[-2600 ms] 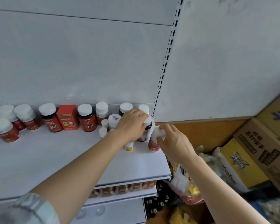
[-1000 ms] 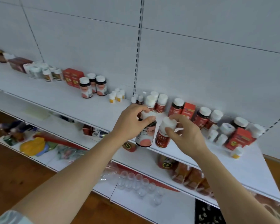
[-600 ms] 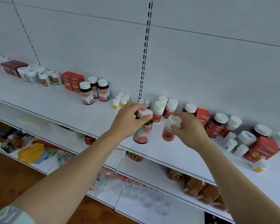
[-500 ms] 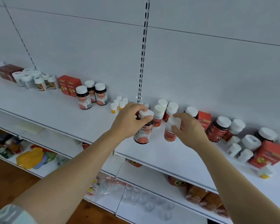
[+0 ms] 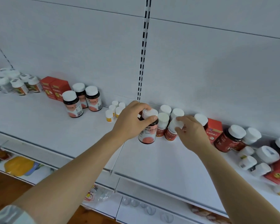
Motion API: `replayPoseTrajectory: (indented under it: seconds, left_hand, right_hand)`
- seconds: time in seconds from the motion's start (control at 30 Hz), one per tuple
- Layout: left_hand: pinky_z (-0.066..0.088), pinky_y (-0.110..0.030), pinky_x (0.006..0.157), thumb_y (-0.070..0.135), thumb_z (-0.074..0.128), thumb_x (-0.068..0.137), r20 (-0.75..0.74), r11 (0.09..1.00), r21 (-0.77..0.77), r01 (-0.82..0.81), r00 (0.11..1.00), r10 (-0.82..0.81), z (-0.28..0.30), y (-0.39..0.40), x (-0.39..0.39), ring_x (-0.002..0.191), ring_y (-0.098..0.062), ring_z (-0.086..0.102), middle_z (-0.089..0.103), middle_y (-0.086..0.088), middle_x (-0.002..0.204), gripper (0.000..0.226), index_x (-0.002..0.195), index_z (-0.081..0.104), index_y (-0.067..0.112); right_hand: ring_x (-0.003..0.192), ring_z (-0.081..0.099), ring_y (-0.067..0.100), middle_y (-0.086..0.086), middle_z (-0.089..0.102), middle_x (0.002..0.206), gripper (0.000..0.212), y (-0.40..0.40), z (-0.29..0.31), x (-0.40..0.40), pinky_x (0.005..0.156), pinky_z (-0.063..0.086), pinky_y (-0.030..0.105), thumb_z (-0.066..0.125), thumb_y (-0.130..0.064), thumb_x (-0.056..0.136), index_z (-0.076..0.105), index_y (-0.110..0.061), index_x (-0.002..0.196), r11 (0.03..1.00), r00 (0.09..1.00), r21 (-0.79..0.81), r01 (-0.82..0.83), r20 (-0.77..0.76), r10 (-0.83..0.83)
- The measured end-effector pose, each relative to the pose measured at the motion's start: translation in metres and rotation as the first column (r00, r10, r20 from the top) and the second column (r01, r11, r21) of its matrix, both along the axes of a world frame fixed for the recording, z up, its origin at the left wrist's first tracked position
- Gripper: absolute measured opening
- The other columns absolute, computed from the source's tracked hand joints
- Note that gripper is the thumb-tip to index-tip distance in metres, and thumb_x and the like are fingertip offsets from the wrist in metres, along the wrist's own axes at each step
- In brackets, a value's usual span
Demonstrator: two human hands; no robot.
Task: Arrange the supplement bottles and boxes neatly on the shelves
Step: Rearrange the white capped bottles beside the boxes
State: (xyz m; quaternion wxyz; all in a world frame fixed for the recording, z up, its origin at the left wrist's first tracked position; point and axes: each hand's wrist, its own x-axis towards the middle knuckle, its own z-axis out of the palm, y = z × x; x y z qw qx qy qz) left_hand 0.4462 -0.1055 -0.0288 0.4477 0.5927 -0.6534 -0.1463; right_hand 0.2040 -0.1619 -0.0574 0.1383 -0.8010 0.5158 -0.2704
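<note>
— What have you got hold of?

— My left hand [image 5: 132, 121] grips the dark supplement bottle [image 5: 147, 129] at centre frame, fingers curled over its white cap so I can set it down upright; my right hand [image 5: 191, 133] pinches the cap of a smaller red bottle [image 5: 170, 132] just beside it.

— Where are they going?

— Onto the white shelf [image 5: 152, 159], I judge; close to the matching red bottles [image 5: 162, 125] behind, so like stands with like; three dark bottles [image 5: 82, 100] wait at left.
</note>
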Motion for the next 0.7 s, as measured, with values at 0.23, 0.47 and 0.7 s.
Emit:
replayPoseTrajectory:
  seconds: [0.23, 0.47, 0.7]
  left_hand:
    - [0.053, -0.037, 0.080, 0.050, 0.071, 0.080, 0.019, 0.996, 0.016, 0.085, 0.996, -0.085, -0.007, -0.013, 0.009, 0.093, -0.006, 0.056, 0.056, 0.011, 0.103, 0.034, 0.105, 0.066, 0.027]
    - [0.053, -0.037, 0.080, 0.058, 0.065, 0.078, 0.022, 0.993, 0.026, 0.115, 0.993, -0.115, -0.007, -0.017, 0.018, 0.095, -0.006, 0.056, 0.056, 0.012, 0.105, 0.040, 0.106, 0.065, 0.029]
    - [0.053, -0.034, 0.082, 0.046, 0.073, 0.080, -0.014, 0.993, -0.009, 0.120, 0.993, -0.120, -0.004, -0.012, 0.026, 0.095, -0.005, 0.057, 0.057, 0.011, 0.103, 0.033, 0.106, 0.066, 0.026]
  right_hand:
    - [0.076, 0.062, 0.027, 0.011, 0.058, 0.121, 0.033, 0.007, -0.002, 0.007, 0.076, 0.055, 0.044, 0.069, -0.001, 0.082, 0.066, -0.004, 0.114, 0.997, 0.999, -0.072, 0.041, 0.022, -0.039]
    - [0.085, 0.061, 0.027, 0.011, 0.056, 0.125, 0.034, 0.011, -0.002, 0.013, 0.074, 0.052, 0.036, 0.069, -0.007, 0.082, 0.065, -0.007, 0.116, 0.990, 0.994, -0.111, 0.086, -0.059, -0.093]
    - [0.112, 0.055, 0.042, 0.018, 0.057, 0.125, 0.038, 0.028, 0.015, 0.019, 0.086, 0.051, 0.047, 0.068, -0.008, 0.082, 0.064, -0.004, 0.120, 0.964, 0.977, -0.245, 0.107, -0.156, -0.148]
